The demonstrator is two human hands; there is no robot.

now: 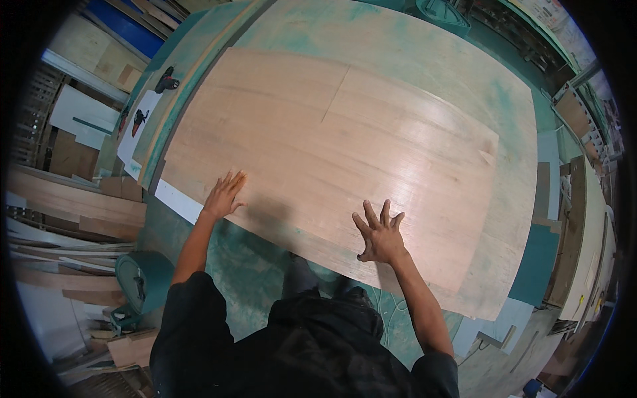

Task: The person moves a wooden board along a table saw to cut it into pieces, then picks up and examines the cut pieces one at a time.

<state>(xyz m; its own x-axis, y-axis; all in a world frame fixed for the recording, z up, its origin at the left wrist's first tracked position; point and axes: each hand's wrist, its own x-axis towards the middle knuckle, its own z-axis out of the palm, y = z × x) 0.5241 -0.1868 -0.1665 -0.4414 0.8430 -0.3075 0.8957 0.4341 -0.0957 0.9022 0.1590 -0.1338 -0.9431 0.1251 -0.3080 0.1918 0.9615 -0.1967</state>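
A large, thin sheet of reddish-brown plywood [318, 152] lies flat on a wide, green-stained wooden work surface [511, 172]. My left hand [225, 194] rests on the sheet's near left edge, with its fingers stretched out and holding nothing. Farther right, my right hand [380, 233] is over the sheet's near part with its fingers spread, also holding nothing. Whether the right palm presses on the wood I cannot tell. A thin dark line [336, 93] runs on the sheet's far half. Along its left end stands a long dark-edged straight rail [196, 93].
Beyond the rail, a black-handled tool [167, 81] and a smaller dark tool [139, 121] lie near a white strip. A green round housing [142, 282] stands at the lower left. Stacked boards [73, 199] fill the left side; more panels [580, 232] lean at right.
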